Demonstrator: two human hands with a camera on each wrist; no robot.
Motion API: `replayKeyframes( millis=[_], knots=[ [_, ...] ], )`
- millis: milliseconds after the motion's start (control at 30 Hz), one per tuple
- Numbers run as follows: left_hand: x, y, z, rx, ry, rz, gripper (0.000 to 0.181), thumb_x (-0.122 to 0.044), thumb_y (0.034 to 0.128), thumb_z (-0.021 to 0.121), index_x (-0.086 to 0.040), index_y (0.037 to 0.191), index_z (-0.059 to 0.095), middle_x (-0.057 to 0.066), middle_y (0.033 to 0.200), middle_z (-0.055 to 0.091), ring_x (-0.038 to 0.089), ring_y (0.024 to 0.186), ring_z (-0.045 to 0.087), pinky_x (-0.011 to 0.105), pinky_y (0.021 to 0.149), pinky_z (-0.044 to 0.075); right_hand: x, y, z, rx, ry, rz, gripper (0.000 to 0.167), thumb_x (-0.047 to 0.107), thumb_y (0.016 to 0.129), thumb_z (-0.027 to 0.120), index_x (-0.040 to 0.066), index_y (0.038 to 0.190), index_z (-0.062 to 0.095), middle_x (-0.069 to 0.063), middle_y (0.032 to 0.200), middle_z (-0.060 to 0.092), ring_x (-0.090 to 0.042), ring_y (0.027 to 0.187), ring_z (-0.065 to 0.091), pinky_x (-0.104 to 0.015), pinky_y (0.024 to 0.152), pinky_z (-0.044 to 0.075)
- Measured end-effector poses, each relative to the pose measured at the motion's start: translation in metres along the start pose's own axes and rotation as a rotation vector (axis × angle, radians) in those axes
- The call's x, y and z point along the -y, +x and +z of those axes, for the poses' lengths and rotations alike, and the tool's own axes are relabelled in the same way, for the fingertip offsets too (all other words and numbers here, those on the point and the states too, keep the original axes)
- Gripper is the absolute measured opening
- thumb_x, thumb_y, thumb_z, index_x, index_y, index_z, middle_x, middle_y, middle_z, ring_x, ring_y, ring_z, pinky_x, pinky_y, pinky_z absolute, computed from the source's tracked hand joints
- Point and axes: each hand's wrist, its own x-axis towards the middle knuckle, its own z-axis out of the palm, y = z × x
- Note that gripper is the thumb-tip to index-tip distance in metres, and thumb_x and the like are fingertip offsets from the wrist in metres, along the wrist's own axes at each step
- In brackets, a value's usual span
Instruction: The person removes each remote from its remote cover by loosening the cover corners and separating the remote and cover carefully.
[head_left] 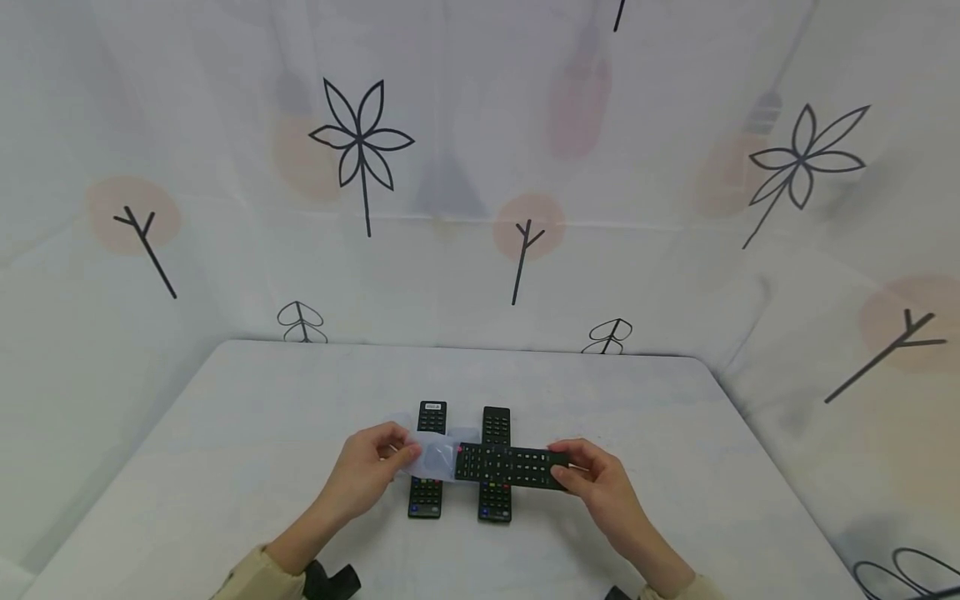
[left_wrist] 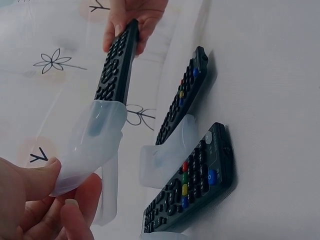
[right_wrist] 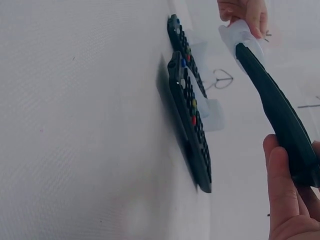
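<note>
A black remote control is held level above the table, one end inside a translucent plastic sleeve. My left hand pinches the sleeve's far end between thumb and fingers, as the left wrist view shows. At the remote's other end, my right hand grips it with thumb and fingers. Two more black remotes lie upright-wise on the table below: the left remote and the right remote. The held remote and sleeve cover their middles in the head view.
Another translucent sleeve lies by the two resting remotes. The white-covered table meets a patterned cloth backdrop at its far edge. Black wrist devices show at the cuffs.
</note>
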Motion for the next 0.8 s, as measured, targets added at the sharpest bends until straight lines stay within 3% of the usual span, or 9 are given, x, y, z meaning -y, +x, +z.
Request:
replayKeyframes(
  millis=[267,533,800],
  knots=[
    [0.000,0.000,-0.002,-0.013,0.004,0.037,0.004,-0.010,0.0908,0.073,-0.011,0.091,0.068,-0.002,0.084,0.065,0.014,0.074,0.061,0.028,0.056,0.050,0.000,0.000,-0.002,0.003,0.010,-0.022,0.028,-0.005,0.090,0.066,-0.001,0.117,0.065,-0.016,0.120,0.063,-0.027,0.098,0.069,-0.033,0.079,0.057],
    [0.001,0.002,-0.003,-0.003,0.022,0.014,0.006,-0.010,0.0906,0.073,-0.014,0.089,0.068,-0.004,0.084,0.066,0.014,0.076,0.062,0.028,0.058,0.050,-0.001,-0.001,-0.005,-0.004,0.002,-0.014,0.029,-0.004,0.090,0.067,0.000,0.118,0.065,-0.016,0.122,0.063,-0.026,0.100,0.068,-0.033,0.080,0.057],
    [0.001,0.001,-0.004,-0.006,0.035,0.034,0.005,-0.012,0.0915,0.072,-0.013,0.090,0.067,-0.005,0.084,0.066,0.014,0.078,0.061,0.027,0.059,0.051,-0.001,0.001,-0.014,-0.032,-0.030,-0.028,0.030,-0.001,0.091,0.066,0.001,0.121,0.063,-0.018,0.123,0.064,-0.026,0.100,0.068,-0.032,0.081,0.057]
  ],
)
